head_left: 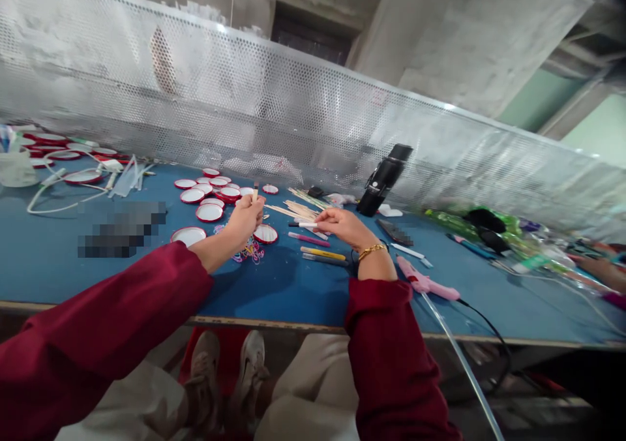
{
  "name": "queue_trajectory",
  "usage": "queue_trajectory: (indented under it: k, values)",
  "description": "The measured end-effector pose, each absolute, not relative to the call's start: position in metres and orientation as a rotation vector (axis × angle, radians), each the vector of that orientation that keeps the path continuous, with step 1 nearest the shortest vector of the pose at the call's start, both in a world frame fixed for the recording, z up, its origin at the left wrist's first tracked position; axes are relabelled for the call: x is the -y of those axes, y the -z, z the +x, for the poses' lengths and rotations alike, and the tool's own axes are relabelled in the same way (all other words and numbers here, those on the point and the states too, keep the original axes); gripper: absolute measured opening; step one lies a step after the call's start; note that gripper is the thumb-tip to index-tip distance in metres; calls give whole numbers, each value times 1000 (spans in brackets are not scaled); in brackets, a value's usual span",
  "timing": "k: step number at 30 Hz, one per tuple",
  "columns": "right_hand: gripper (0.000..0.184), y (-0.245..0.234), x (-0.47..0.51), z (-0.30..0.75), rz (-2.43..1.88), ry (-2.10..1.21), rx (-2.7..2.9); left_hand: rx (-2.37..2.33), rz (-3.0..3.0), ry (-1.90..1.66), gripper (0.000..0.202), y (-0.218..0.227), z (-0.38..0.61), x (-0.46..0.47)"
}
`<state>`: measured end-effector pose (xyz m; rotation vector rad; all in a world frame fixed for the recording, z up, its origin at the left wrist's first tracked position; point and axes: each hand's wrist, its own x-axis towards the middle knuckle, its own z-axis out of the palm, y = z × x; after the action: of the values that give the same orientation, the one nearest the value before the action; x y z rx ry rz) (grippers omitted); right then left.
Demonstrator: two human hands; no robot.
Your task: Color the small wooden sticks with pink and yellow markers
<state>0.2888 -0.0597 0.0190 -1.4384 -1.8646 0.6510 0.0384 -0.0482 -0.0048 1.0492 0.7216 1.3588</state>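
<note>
Left hand [247, 216] pinching a wooden stick [255, 194], right hand [345, 226] on a pen [308, 225]

So both hands are up over the blue table [278, 297], a little apart. Left fingers pinch the stick upright, dark end up; right thumb and fingers pinch the slim pen, black end pointing left. Looks like a pen-and-stick step to me, with the two not touching. I'd say it calls for a steady left pinch and light control of the pen.

Room-wise: loose sticks [298, 209] lie just to the far side of the pen, a red-rimmed lid [265, 233] sits between the hands, and more lids [210, 212] crowd the left. Right side has a pink glue gun [425, 282], cord running off the near edge. Best open stretch is the near strip, but watch that edge.
</note>
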Motion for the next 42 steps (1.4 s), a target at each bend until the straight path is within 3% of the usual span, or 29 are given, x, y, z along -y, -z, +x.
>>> queue_trajectory:
  k: [7, 15, 31, 36, 42]
  values:
    - [16, -14, 60, 300, -1635, -569, 2077, -740, 1076, -1329, 7, 10, 38, 45]
    - [12, 6, 42, 276, -1891, -9, 2195, -651, 1094, -1265, 4, 16, 37, 44]
    - [9, 13, 41, 265, -2022, 127, 2159, -627, 1139, -1205, 4, 19, 37, 42]
    - [12, 6, 48, 253, -1625, 65, 2150, -698, 1190, -1208, 5, 19, 38, 42]
    - [13, 0, 55, 229, -1135, -24, 2080, -755, 1287, -1199, 28, 20, 37, 42]
